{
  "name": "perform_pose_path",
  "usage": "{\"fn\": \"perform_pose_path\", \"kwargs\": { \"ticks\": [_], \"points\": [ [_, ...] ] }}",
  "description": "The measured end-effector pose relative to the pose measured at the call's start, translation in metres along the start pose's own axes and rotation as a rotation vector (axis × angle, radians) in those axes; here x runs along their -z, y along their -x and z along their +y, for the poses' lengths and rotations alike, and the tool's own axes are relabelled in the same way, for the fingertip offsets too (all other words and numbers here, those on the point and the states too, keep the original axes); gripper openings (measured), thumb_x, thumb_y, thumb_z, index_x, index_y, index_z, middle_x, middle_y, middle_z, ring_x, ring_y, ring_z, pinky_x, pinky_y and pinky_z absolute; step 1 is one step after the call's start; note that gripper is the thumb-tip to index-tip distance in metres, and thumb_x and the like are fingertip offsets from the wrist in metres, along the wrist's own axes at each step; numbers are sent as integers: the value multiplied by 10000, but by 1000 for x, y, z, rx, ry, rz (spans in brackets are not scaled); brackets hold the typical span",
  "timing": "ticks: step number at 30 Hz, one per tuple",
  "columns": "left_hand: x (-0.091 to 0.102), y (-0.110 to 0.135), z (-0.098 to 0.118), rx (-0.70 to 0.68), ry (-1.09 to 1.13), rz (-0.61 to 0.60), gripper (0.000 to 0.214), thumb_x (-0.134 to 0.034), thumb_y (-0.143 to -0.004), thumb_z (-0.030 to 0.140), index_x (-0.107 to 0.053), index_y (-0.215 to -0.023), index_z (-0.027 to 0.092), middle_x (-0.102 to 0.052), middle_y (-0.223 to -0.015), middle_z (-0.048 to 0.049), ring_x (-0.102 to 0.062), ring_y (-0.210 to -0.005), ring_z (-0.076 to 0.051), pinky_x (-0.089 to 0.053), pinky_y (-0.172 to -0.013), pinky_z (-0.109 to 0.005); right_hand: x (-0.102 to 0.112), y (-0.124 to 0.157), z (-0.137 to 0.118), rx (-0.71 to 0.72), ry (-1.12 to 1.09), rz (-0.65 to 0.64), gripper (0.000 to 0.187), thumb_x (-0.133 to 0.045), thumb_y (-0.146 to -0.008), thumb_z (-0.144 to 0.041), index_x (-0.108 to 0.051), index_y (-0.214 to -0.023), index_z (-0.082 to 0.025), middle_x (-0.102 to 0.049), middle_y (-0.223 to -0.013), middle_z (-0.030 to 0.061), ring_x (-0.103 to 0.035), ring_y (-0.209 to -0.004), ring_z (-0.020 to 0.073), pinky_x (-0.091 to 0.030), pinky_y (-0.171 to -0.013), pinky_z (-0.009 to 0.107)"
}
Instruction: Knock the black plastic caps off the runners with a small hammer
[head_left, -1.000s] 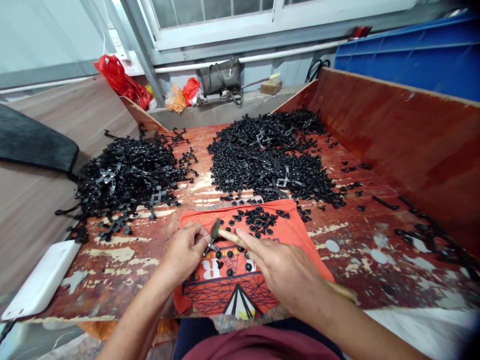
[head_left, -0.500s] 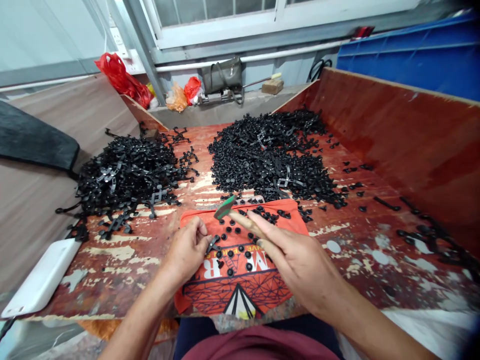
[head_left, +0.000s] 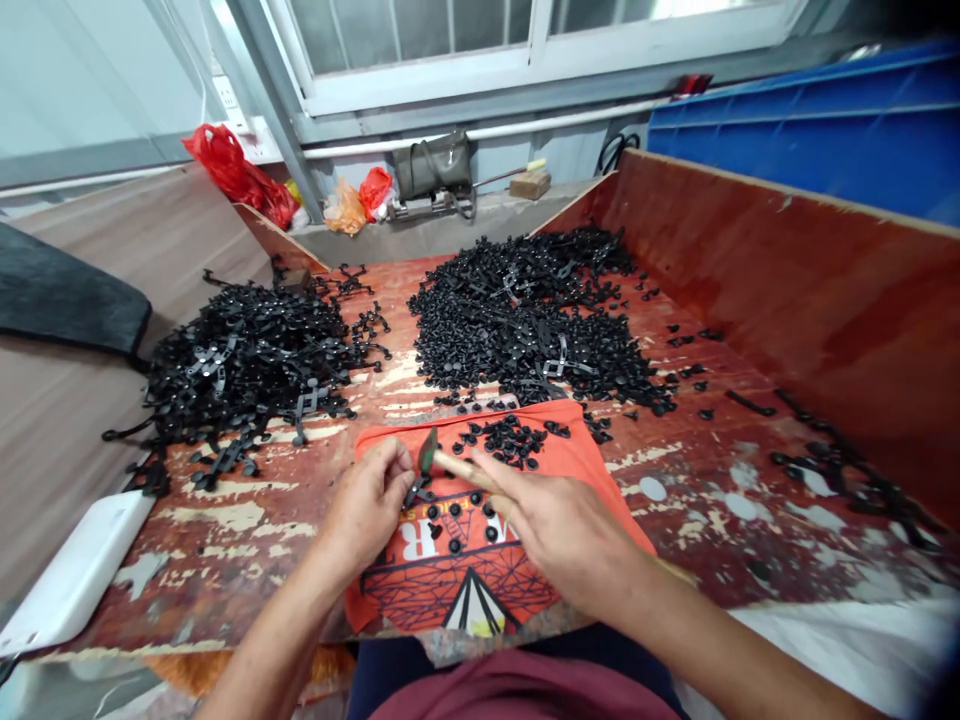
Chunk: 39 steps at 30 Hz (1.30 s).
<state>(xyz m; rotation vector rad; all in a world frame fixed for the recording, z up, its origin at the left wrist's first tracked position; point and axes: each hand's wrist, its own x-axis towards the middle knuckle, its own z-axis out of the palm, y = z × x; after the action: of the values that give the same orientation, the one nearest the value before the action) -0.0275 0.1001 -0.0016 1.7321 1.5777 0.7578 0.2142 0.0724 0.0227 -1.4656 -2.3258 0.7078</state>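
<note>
My right hand [head_left: 559,530] is wrapped round the wooden handle of a small hammer [head_left: 466,470]. The hammer's head is down by my left fingertips, over the orange printed cloth [head_left: 525,590]. Pinched in my left hand [head_left: 375,490] is a small black linkage part [head_left: 418,490], partly hidden by the fingers and the hammer head. Several round black caps [head_left: 454,546] lie spread on the cloth between my hands. Beyond the hammer, a cluster of the same black pieces [head_left: 514,440] sits on the cloth's far half.
A heap of black linkage parts [head_left: 247,350] lies at the left and a larger heap of small black pieces [head_left: 517,320] at the back. A white case [head_left: 75,570] rests at the left edge. Wooden boards [head_left: 750,290] wall the table's right side, with a blue crate [head_left: 810,130] behind.
The hammer head has swung down and left to my left fingertips, and my right hand has moved slightly left and lower. The whole view has shifted a little.
</note>
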Motion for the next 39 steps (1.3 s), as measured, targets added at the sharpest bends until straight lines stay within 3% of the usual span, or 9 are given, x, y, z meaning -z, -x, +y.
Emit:
{"fn": "perform_pose_path", "kwargs": {
  "ticks": [3,6,10,13,15,22,27,33,39],
  "points": [
    [20,4,7,129,254,9,221,-574,-851,375,-613,-1004,221,-574,-772,17,-534,-701,-150,-393,-610,-242,13,1,4,22,-179,151,539,-382,-1010,-214,-352,-1535,-335,-719,-1231,35,-720,-990,202,-571,-829,321],
    [44,7,7,255,432,57,507,-719,-752,417,-603,-1196,202,-591,-770,16,-524,-652,-126,-368,-556,-216,22,0,7,18,-197,223,543,-408,-991,-213,-392,-1519,-340,-718,-1233,36,-715,-1010,225,-573,-851,349],
    [57,4,-6,344,540,47,440,-825,-637,342,-644,-988,150,-582,-679,35,-430,-522,-59,-278,-474,-172,13,-3,3,41,-140,88,525,-420,-984,-221,-444,-1477,-401,-769,-1098,10,-741,-858,214,-575,-759,331],
    [51,1,-14,400,618,30,373,-831,-621,321,-570,-840,171,-538,-609,72,-324,-433,-24,-163,-412,-157,1,-7,-5,55,-79,3,487,-427,-987,-233,-496,-1446,-381,-783,-1032,17,-737,-802,203,-552,-694,294],
    [44,0,-16,410,653,24,399,-835,-604,305,-536,-839,185,-535,-597,81,-308,-420,-21,-141,-398,-151,-5,-10,-9,66,-55,-9,486,-434,-983,-222,-501,-1444,-359,-788,-992,21,-732,-764,191,-533,-654,270],
    [29,-3,-10,358,633,-14,335,-758,-654,320,-524,-855,191,-481,-612,91,-286,-443,-31,-190,-385,-139,-10,-14,-8,5,55,32,485,-426,-990,-214,-491,-1448,-358,-785,-1003,22,-745,-835,209,-544,-681,287],
    [20,-6,-10,308,566,-17,259,-695,-699,298,-517,-860,200,-441,-593,96,-328,-456,-50,-262,-406,-150,-9,-13,-6,-59,15,18,450,-401,-1006,-275,-497,-1446,-291,-772,-1073,70,-743,-899,248,-551,-717,335],
    [13,-10,-12,262,481,16,189,-652,-733,275,-517,-839,194,-437,-561,98,-337,-416,-49,-242,-402,-158,0,-11,-11,-21,33,6,469,-412,-998,-225,-508,-1437,-361,-785,-1003,27,-745,-842,209,-532,-695,283],
    [10,-12,-14,238,454,14,177,-645,-736,274,-512,-817,190,-442,-555,98,-357,-391,-47,-278,-374,-154,-1,-10,-10,-34,55,6,465,-455,-968,-222,-559,-1401,-359,-790,-844,22,-731,-718,214,-499,-620,273]
  ]
}}
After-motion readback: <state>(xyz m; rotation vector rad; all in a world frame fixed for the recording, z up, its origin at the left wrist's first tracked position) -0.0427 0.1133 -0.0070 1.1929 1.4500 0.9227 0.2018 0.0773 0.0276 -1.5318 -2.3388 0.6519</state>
